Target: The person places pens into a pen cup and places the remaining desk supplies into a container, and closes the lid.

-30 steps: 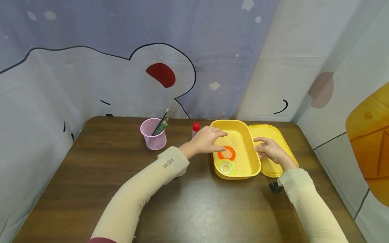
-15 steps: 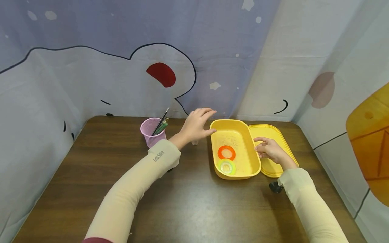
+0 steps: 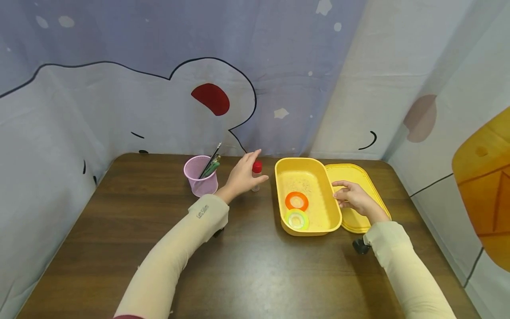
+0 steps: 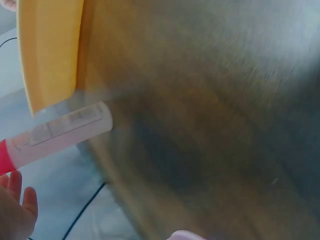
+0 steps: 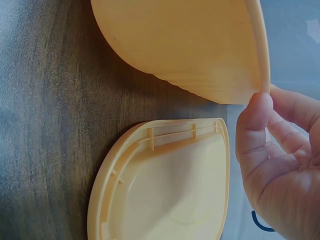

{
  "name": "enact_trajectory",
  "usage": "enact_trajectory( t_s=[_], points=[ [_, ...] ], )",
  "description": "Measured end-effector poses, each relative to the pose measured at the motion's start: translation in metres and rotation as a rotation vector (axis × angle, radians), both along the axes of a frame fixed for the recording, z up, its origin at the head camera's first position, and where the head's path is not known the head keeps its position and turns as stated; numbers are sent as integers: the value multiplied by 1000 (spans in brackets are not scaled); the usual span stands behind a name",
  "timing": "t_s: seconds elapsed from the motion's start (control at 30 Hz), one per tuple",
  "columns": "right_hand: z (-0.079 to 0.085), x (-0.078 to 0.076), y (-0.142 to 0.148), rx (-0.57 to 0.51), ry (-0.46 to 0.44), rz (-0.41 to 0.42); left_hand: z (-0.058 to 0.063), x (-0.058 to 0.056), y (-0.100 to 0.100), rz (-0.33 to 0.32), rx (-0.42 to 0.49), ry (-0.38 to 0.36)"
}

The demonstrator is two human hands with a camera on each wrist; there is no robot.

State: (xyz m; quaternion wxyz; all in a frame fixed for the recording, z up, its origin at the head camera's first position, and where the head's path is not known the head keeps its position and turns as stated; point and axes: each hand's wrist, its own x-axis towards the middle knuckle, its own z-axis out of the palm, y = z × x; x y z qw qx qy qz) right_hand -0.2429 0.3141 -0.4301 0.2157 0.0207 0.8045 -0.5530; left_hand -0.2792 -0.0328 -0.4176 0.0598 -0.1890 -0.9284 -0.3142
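Observation:
My left hand (image 3: 242,175) is beside a slim clear bottle (image 4: 62,135) with a red cap (image 3: 257,167), fingers and thumb spread. In the left wrist view the fingertips lie close to the cap; whether they touch it I cannot tell. With my right hand (image 3: 356,198), I pinch the right rim of a yellow plastic box (image 3: 324,195) between thumb and fingers, as the right wrist view shows at the box rim (image 5: 265,75). Inside the box lie an orange ring (image 3: 296,201) and a yellow-green ring (image 3: 297,219), both like tape rolls.
A yellow lid (image 3: 354,175) lies on the wooden table (image 3: 255,274), right of the box and partly beneath my right hand. Left of the bottle stands a pink mesh cup (image 3: 202,179) holding pens and a green-handled tool. A printed curtain (image 3: 279,66) hangs behind the table.
My left hand has moved left, from over the box to the bottle, with its fingers still spread. The right hand stays on the box rim, and the box has barely moved.

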Motion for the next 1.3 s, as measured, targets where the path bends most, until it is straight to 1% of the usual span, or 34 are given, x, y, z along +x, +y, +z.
enact_trajectory(
  t_s=[0.1,0.27,0.4,0.53,0.6,0.7,0.97,1.2,1.3],
  points=[
    [-1,0,1,1,5,5,-8,0,0,10,29,-32],
    [-2,0,1,0,7,7,-21,1,0,32,82,-54],
    [-1,0,1,-1,10,11,-31,1,1,65,108,-61],
    [-1,0,0,-3,11,9,-41,2,3,95,110,-53],
    [-1,0,0,-4,11,6,-44,3,4,106,115,-51],
    [-2,0,0,-6,9,3,-47,4,5,119,124,-52],
    [-2,-1,1,-14,-2,1,-51,6,8,167,107,-68],
    [-2,0,1,-19,0,8,-50,5,8,204,117,-62],
    [-2,0,2,-19,0,9,-50,4,7,210,115,-65]
  ],
)
